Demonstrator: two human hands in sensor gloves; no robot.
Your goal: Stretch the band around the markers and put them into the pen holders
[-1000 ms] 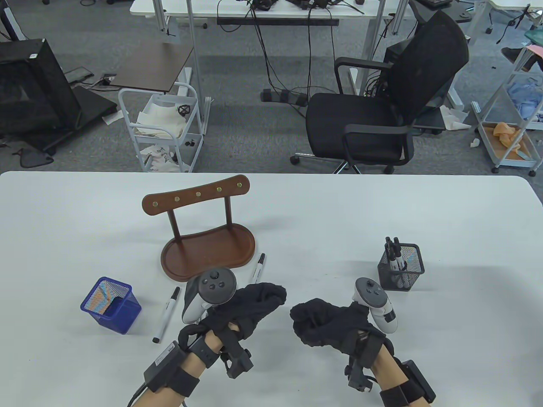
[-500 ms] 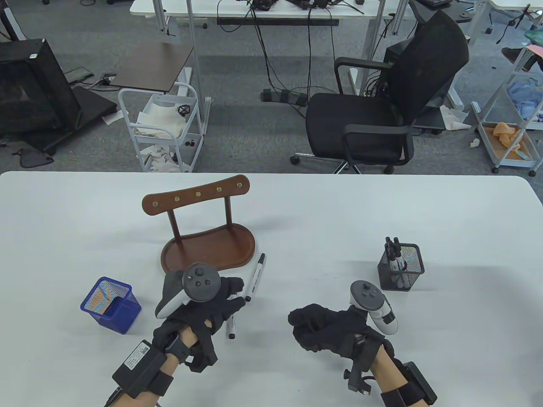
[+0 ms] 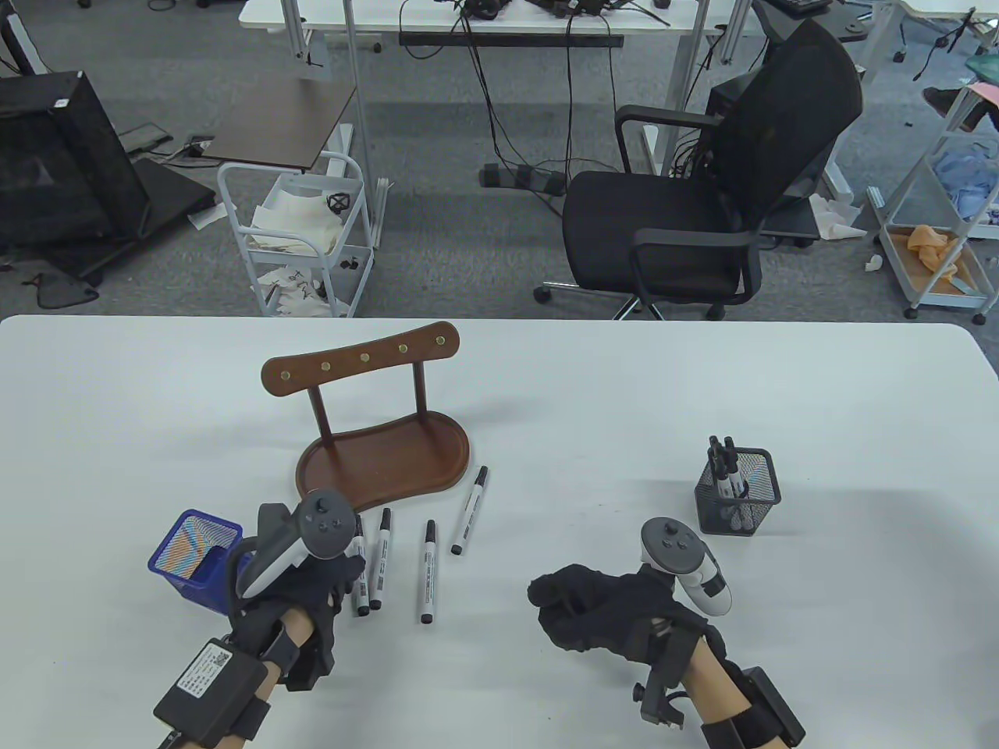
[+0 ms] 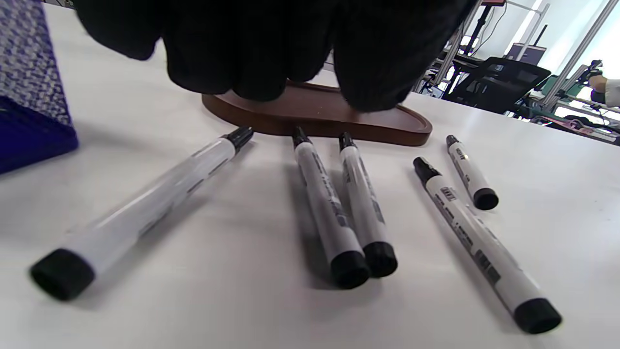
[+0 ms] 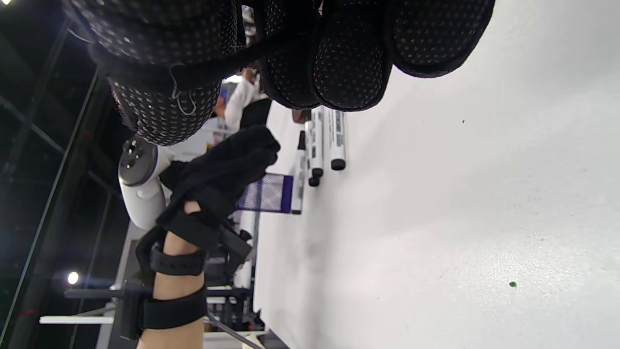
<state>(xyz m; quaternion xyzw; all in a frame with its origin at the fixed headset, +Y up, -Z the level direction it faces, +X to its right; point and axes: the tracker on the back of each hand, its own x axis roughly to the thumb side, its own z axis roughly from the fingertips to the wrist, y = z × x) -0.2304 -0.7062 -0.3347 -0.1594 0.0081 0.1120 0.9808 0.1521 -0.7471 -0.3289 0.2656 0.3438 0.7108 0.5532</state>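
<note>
Several black-capped white markers (image 3: 428, 571) lie on the white table in front of the wooden stand (image 3: 382, 460); the left wrist view shows them side by side, two of them touching (image 4: 346, 203). My left hand (image 3: 320, 581) hovers over the leftmost markers, next to the blue mesh pen holder (image 3: 204, 560), with nothing in its fingers (image 4: 271, 48). My right hand (image 3: 581, 612) rests as a curled fist at the front right; its fingers (image 5: 334, 63) are bent inward and I see nothing in them. No band is visible in any view.
A black mesh pen holder (image 3: 737, 490) with several markers standing in it is at the right. The wooden stand has a tray base and a raised back bar (image 3: 360, 361). Beyond the table's far edge are an office chair (image 3: 702, 203) and a white cart (image 3: 300, 234).
My left hand has moved left from the middle toward the blue holder. Three more markers now lie on the table where it passed. The right hand has barely moved.
</note>
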